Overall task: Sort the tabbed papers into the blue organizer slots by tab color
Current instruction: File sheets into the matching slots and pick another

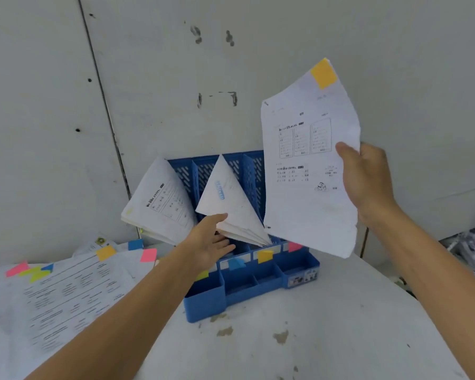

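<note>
Fingers of right hand (368,182): curl behind the right edge of one printed sheet (302,204), thumb pressed on the front, and hold it upright in the air. Orange-yellow tab (323,73): sticks on the sheet's top corner, high above those fingers. Blue organizer (247,283): stands on the counter (327,338) below and to the left of the same fingers, partly hidden behind the sheet's lower half. Left hand (209,242): reaches over the organizer with fingers straight and loose, thumb against the low corner of a sheaf of papers (231,198), closed round nothing. Sheaf: leans forward out of a slot directly above that hand; cannot tell which slot. Second sheaf (159,204): leans out of the leftmost slot, just up and left of the left fingers. Colour labels (265,255): run along the organizer's front rail just beneath and right of the left fingers, yellow-green, blue, orange-yellow, then pink. Pile of tabbed papers (66,292): lies flat on the counter, well to the left of the left fingers, with pink, yellow-green, blue and orange-yellow tabs showing at its far edge.
</note>
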